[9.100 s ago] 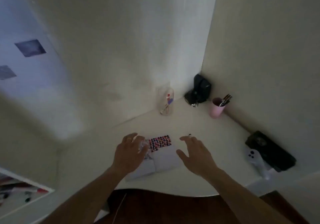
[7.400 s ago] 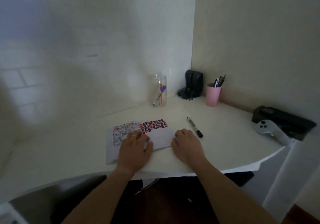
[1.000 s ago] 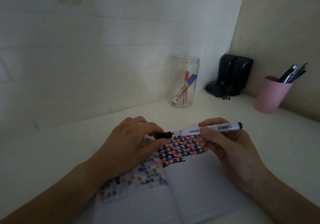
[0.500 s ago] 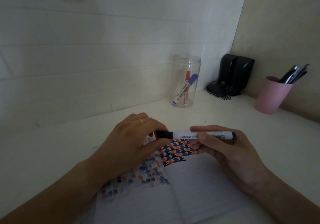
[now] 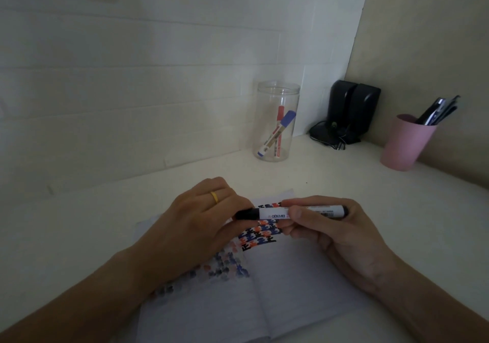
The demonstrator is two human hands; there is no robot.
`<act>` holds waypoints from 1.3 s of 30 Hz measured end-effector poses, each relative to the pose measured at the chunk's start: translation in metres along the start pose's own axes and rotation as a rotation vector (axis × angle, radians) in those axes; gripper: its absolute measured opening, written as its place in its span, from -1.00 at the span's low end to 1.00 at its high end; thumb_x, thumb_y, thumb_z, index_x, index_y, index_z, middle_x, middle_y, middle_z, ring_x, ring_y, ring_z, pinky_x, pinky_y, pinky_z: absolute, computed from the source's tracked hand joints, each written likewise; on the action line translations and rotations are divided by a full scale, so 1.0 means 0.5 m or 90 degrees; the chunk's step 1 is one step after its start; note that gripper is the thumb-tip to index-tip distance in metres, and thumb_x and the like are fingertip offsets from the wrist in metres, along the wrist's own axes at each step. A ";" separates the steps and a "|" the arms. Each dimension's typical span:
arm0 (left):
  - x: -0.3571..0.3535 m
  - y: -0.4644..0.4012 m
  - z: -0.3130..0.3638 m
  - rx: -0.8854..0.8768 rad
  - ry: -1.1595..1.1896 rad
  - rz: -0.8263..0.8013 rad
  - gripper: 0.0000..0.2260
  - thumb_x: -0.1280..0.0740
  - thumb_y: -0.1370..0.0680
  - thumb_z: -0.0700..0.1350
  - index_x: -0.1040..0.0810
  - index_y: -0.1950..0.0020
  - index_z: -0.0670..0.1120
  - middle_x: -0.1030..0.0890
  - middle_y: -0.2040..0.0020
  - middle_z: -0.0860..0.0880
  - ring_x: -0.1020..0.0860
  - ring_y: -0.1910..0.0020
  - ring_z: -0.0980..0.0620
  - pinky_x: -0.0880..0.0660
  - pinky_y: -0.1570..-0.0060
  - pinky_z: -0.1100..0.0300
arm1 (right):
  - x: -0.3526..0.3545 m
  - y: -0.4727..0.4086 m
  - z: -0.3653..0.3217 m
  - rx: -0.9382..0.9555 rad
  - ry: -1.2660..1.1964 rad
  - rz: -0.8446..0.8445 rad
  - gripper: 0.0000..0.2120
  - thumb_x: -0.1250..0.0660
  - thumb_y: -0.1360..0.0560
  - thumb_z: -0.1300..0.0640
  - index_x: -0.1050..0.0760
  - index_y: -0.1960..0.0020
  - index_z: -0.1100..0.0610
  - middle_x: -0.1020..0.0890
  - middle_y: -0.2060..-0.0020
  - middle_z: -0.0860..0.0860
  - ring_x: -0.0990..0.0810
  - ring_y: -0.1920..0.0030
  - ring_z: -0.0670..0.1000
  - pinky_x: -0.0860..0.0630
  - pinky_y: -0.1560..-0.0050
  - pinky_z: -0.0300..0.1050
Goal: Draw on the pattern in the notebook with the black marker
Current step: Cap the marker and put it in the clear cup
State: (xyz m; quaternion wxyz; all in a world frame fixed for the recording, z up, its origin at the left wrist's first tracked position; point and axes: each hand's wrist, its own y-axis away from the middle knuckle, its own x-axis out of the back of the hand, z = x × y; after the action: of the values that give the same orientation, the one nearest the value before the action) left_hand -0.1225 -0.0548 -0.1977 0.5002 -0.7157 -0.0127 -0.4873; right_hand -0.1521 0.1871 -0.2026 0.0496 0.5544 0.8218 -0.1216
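An open lined notebook [image 5: 285, 287] lies on the white desk in front of me. Its right page carries a pattern [image 5: 258, 235] of black, blue and orange shapes near the top; a fainter copy shows on the left page. The black marker [image 5: 272, 213], white-bodied with a black cap, is held level just above the pattern. My right hand [image 5: 333, 234] grips its barrel. My left hand [image 5: 195, 223], with a gold ring, pinches the black cap at the marker's left end. The cap is on the marker.
A clear jar [image 5: 277, 121] with a red and a blue marker stands at the back. Black speakers [image 5: 349, 109] sit in the corner, and a pink cup [image 5: 406, 142] of pens stands at the right by the wall.
The marker has dropped a little and levelled out, closer to the page. My left fingers have closed further around its black cap. My right hand still holds the barrel.
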 end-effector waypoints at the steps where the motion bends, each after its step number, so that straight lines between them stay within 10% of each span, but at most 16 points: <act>1: 0.000 0.002 0.000 0.011 0.009 -0.002 -0.80 -0.39 -0.58 -0.03 -0.64 -0.01 -0.18 -0.65 0.16 -0.04 -0.53 0.20 -0.01 -0.49 0.19 0.13 | -0.003 0.000 0.000 0.000 -0.007 -0.003 -0.60 -0.58 -0.25 0.12 -0.71 0.01 0.34 -0.75 0.13 0.32 -0.75 0.18 0.16 -0.68 0.17 -0.13; 7: 0.004 -0.012 -0.011 0.082 -0.004 -0.006 -0.79 -0.37 -0.58 0.00 -0.63 -0.04 -0.14 -0.66 0.11 -0.01 -0.53 0.15 0.04 -0.45 0.12 0.24 | -0.007 -0.011 -0.013 0.011 -0.065 0.007 -0.55 -0.53 -0.34 -0.04 -0.70 -0.07 0.27 -0.75 0.05 0.17 -0.66 0.16 0.11 -0.63 0.20 -0.15; 13: 0.012 0.000 -0.027 0.083 -0.027 -0.029 -0.83 -0.36 -0.59 0.03 -0.61 -0.02 -0.07 -0.61 0.11 0.02 -0.50 0.15 0.03 -0.49 0.14 0.09 | 0.009 -0.006 -0.014 0.307 0.527 0.156 -0.61 -0.58 -0.36 0.06 -0.59 -0.15 -0.06 -0.70 -0.06 -0.15 -0.65 -0.07 -0.14 -0.53 -0.03 -0.33; 19: 0.006 -0.004 -0.014 0.093 -0.045 -0.002 -0.66 -0.33 -0.58 0.10 -0.59 -0.23 -0.08 -0.63 0.04 0.02 -0.53 0.10 0.05 -0.53 0.08 0.13 | -0.024 -0.013 0.022 0.463 0.711 0.087 -0.73 -0.53 -0.41 0.09 -0.66 -0.09 -0.09 -0.58 0.05 -0.38 -0.63 0.05 -0.19 -0.55 0.05 -0.29; 26: 0.015 -0.002 -0.024 0.212 -0.122 -0.018 -0.54 -0.14 -0.64 0.17 -0.40 -0.46 -0.03 -0.62 -0.13 -0.01 -0.56 -0.05 -0.02 -0.49 -0.07 0.05 | -0.041 -0.131 -0.100 0.500 0.662 0.231 -0.42 -0.34 -0.57 0.14 -0.19 -0.48 -0.18 -0.61 0.09 -0.15 -0.62 0.09 -0.23 -0.57 0.05 -0.25; 39: 0.012 0.011 -0.058 0.255 -0.176 -0.071 -0.55 -0.09 -0.65 0.18 -0.46 -0.44 0.00 -0.57 -0.34 -0.06 -0.52 -0.29 -0.10 -0.38 -0.32 -0.03 | -0.037 -0.431 -0.161 0.424 0.655 0.384 -0.77 -0.33 -0.52 0.26 -0.41 -0.13 0.06 -0.72 0.15 0.07 -0.70 0.18 0.09 -0.66 0.12 0.12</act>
State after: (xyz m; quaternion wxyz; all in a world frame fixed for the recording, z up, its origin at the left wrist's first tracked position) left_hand -0.1365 -0.0812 -0.1966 0.5981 -0.6605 -0.2167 -0.3989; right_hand -0.3399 0.1144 -0.0898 -0.4887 0.7321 0.4693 -0.0699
